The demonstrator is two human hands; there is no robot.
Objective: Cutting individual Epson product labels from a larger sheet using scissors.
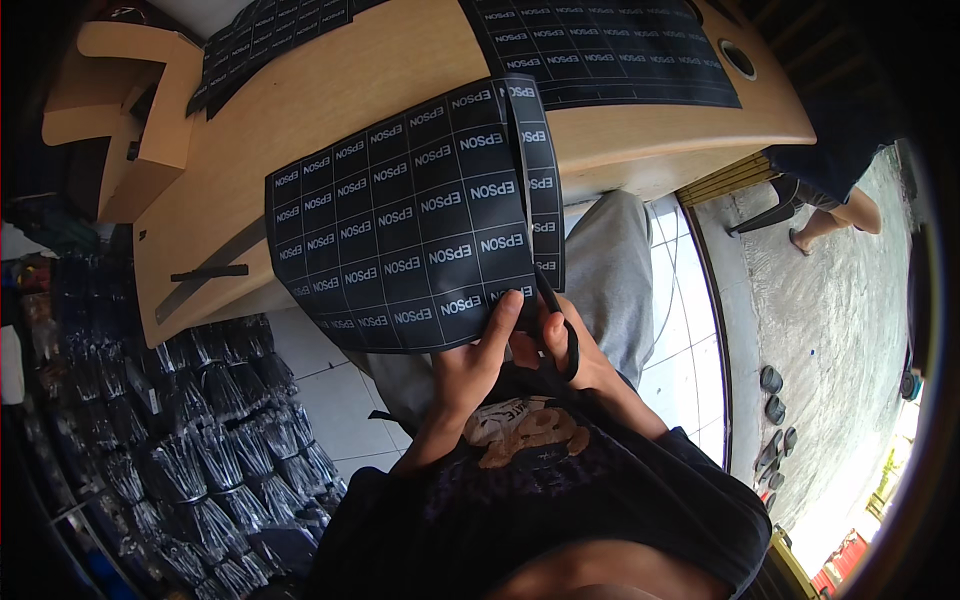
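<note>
A large black sheet [400,220] with a grid of pale lines and repeated white printing spreads in front of me, its far part over the table. My left hand [472,372] grips its near edge, thumb on top and fingers underneath. My right hand [588,362] is closed around black-handled scissors [571,345]. The long blades run up the right side of the sheet, where a narrow strip [541,180] lies beyond the cut line. How far the lower blade reaches under the sheet is hidden.
On the wooden table [385,75] lie more printed black sheets [610,50] and a thin black bar [210,272]. An open cardboard box [150,130] stands far left. Bundled black items in clear wrapping [220,450] fill the lower left. Another person's leg [840,220] and footwear [772,410] are at right.
</note>
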